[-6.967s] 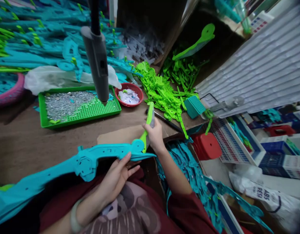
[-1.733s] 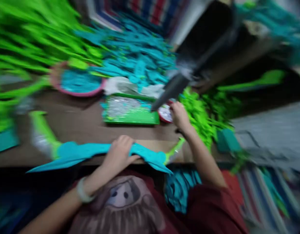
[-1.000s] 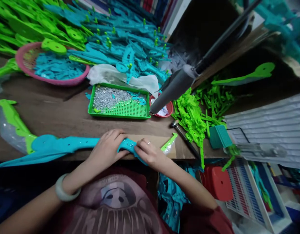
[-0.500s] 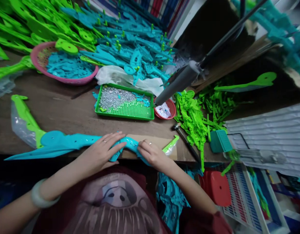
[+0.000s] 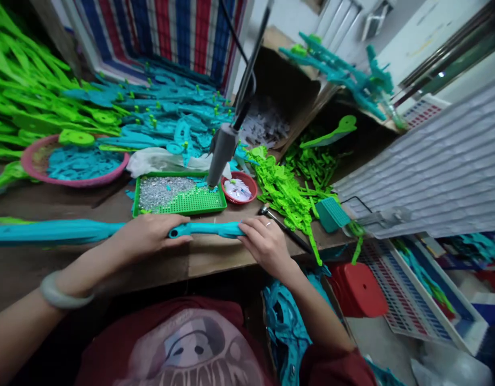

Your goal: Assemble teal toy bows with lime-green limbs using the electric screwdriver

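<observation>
A long blue plastic piece (image 5: 66, 231) lies across the front of the table, seen edge-on and reaching past the left border. My left hand (image 5: 151, 235) is wrapped over its middle, the fingers pointing right beside a rounded end with a dark hole. My right hand (image 5: 265, 244) grips the narrower right end between thumb and fingers, a ring on one finger. Behind my hands sits a green tray (image 5: 191, 201) with small silvery parts and some blue bits. A strip of bright green (image 5: 14, 220) shows behind the blue piece at the left.
Behind are a pink basket (image 5: 76, 183) of blue parts, a red basket (image 5: 253, 187), a hanging grey tool (image 5: 222, 153), and heaps of green (image 5: 26, 107) and blue pieces (image 5: 151, 112). A hammer (image 5: 287, 228) lies right of my right hand. A red stool (image 5: 362, 289) stands lower right.
The view has swung to the right. The blue piece has been turned from its broad face onto its edge, and it now lies straighter and further left, still between both hands.
</observation>
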The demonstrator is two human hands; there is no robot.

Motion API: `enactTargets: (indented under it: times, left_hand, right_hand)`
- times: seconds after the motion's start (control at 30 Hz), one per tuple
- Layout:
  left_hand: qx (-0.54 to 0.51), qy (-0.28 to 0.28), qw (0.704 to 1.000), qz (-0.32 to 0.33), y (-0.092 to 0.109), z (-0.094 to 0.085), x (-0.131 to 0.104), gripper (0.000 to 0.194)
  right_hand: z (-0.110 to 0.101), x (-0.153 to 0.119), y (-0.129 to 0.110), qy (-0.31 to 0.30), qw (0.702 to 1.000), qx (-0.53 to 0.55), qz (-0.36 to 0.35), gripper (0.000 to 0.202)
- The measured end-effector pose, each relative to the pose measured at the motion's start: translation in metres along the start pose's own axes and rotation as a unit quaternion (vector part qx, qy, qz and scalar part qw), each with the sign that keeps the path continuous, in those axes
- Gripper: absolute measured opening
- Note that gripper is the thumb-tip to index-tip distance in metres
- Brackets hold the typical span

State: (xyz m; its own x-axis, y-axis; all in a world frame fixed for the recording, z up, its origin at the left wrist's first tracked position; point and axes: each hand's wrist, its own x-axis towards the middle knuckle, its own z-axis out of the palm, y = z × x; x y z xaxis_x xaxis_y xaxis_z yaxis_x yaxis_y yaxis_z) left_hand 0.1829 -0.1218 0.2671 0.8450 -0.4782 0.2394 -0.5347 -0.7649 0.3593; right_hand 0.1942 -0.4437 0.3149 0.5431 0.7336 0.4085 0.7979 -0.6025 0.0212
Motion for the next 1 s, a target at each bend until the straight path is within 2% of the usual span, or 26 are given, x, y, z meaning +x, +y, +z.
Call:
enactTargets:
  times: [0.13,0.2,0.27,0.33,0.4,0.47,0.53,0.63,0.7,0.8,0.9,1.0]
  left_hand:
    - [-0.027,-0.061,0.996,-0.058,-0.001,-0.008,0.013,0.056]
    - [-0.027,-0.070,0.996,-0.053,0.007,-0.016,0.011,0.049]
    - [0.022,-0.069,0.997,-0.031,0.014,-0.029,0.002,0.045]
    - [0.106,-0.065,0.992,-0.037,0.014,-0.047,-0.016,0.033]
    - [0.171,-0.063,0.980,-0.081,0.009,-0.070,-0.042,0.020]
    - [0.175,-0.053,0.976,-0.119,0.001,-0.090,-0.073,0.019]
    - [0.147,-0.022,0.981,-0.126,-0.007,-0.102,-0.098,0.023]
    - [0.119,0.048,0.987,-0.097,-0.019,-0.102,-0.118,0.023]
    - [0.122,0.068,0.988,-0.071,-0.024,-0.096,-0.121,0.022]
    - [0.133,0.062,0.988,-0.046,-0.025,-0.091,-0.122,0.020]
    - [0.158,0.037,0.986,-0.029,-0.021,-0.089,-0.113,0.018]
    - [0.198,0.015,0.979,-0.050,0.001,-0.078,-0.093,0.015]
  right_hand:
    - [0.009,0.015,0.014,0.022,1.000,0.004,-0.015,0.018]
    - [0.007,0.013,0.016,0.028,0.999,0.007,-0.038,0.017]
    - [0.007,0.005,0.017,0.034,0.998,-0.012,-0.056,0.019]
    - [0.011,-0.005,0.020,0.037,0.995,-0.073,-0.060,0.027]
    - [0.020,-0.013,0.025,0.049,0.988,-0.118,-0.089,0.029]
    - [0.026,-0.016,0.026,0.068,0.983,-0.135,-0.106,0.029]
    - [0.025,-0.015,0.026,0.085,0.982,-0.130,-0.111,0.028]
    - [0.017,-0.009,0.024,0.094,0.982,-0.113,-0.118,0.027]
    - [0.014,-0.005,0.024,0.089,0.983,-0.104,-0.118,0.027]
    - [0.016,-0.006,0.027,0.085,0.986,-0.100,-0.103,0.024]
    - [0.022,-0.019,0.029,0.078,0.985,-0.132,-0.086,0.031]
    - [0.024,-0.034,0.018,0.062,0.987,-0.125,-0.081,0.038]
